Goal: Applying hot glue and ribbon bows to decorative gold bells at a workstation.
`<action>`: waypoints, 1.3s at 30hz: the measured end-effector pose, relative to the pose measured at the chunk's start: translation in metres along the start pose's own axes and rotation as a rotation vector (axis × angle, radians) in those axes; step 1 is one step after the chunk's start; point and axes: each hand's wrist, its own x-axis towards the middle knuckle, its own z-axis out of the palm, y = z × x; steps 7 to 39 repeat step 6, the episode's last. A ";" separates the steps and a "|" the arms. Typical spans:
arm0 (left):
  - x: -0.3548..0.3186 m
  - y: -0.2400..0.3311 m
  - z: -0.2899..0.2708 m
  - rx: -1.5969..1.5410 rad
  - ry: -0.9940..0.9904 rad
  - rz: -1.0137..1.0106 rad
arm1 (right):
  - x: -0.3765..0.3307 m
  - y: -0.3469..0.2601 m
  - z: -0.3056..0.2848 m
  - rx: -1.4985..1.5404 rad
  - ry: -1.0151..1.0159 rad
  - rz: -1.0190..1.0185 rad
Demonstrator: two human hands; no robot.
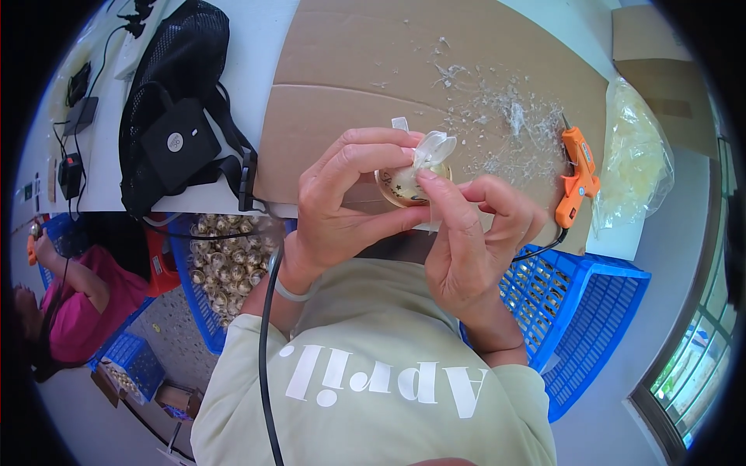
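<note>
Over the near edge of the cardboard, my left hand grips a small round ornament with a gold rim and dark star-like marks, its fingers and thumb around the sides. A whitish ribbon bow stands at the ornament's top. My right hand is closed, its thumb and index finger pinching at the base of the bow, against the ornament. Those fingertips partly cover where bow and ornament meet. A short white strip pokes up behind the left fingers.
An orange glue gun lies right on the cardboard sheet, near stringy glue scraps. Blue baskets flank me, the left one full of gold ornaments. A clear bag, black mesh bag and a co-worker are around.
</note>
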 end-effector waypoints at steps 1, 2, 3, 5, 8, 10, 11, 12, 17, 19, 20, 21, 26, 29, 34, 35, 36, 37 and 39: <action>0.000 0.000 0.000 0.001 0.001 0.000 | 0.000 0.000 0.000 -0.002 -0.006 0.010; -0.001 0.000 0.000 -0.001 0.003 -0.005 | 0.000 0.000 0.001 -0.001 -0.006 0.009; -0.001 -0.001 -0.001 -0.003 0.005 -0.010 | 0.000 0.000 0.001 -0.007 -0.005 0.005; -0.002 -0.001 -0.001 -0.006 0.006 -0.016 | 0.000 0.001 0.003 -0.020 -0.002 -0.003; -0.003 -0.002 -0.001 -0.006 0.007 -0.022 | 0.000 0.001 0.003 -0.020 -0.002 -0.003; -0.003 -0.002 -0.001 -0.006 0.007 -0.022 | 0.000 0.001 0.003 -0.020 -0.002 -0.003; -0.003 -0.002 -0.001 -0.006 0.007 -0.022 | 0.000 0.001 0.003 -0.020 -0.002 -0.003; -0.003 -0.002 -0.001 -0.006 0.007 -0.022 | 0.000 0.001 0.003 -0.020 -0.002 -0.003; -0.003 -0.002 -0.001 -0.006 0.007 -0.022 | 0.000 0.001 0.003 -0.020 -0.002 -0.003; -0.003 -0.002 -0.001 -0.006 0.007 -0.022 | 0.000 0.001 0.003 -0.020 -0.002 -0.003; -0.003 -0.002 -0.001 -0.006 0.007 -0.022 | 0.000 0.001 0.003 -0.020 -0.002 -0.003; -0.003 -0.002 -0.001 -0.006 0.007 -0.022 | 0.000 0.001 0.003 -0.020 -0.002 -0.003; -0.003 -0.002 -0.001 -0.006 0.007 -0.022 | 0.000 0.001 0.003 -0.020 -0.002 -0.003; -0.003 -0.002 -0.001 -0.006 0.007 -0.022 | 0.000 0.001 0.003 -0.020 -0.002 -0.003; -0.003 -0.002 -0.001 -0.006 0.007 -0.022 | 0.000 0.001 0.003 -0.020 -0.002 -0.003; -0.003 -0.002 -0.001 -0.006 0.007 -0.022 | 0.000 0.001 0.003 -0.020 -0.002 -0.003; -0.003 -0.002 -0.001 -0.006 0.007 -0.022 | 0.000 0.001 0.003 -0.020 -0.002 -0.003; -0.003 -0.002 -0.001 -0.006 0.007 -0.022 | 0.000 0.001 0.003 -0.020 -0.002 -0.003; -0.003 -0.002 -0.001 -0.006 0.007 -0.022 | 0.000 0.001 0.003 -0.020 -0.002 -0.003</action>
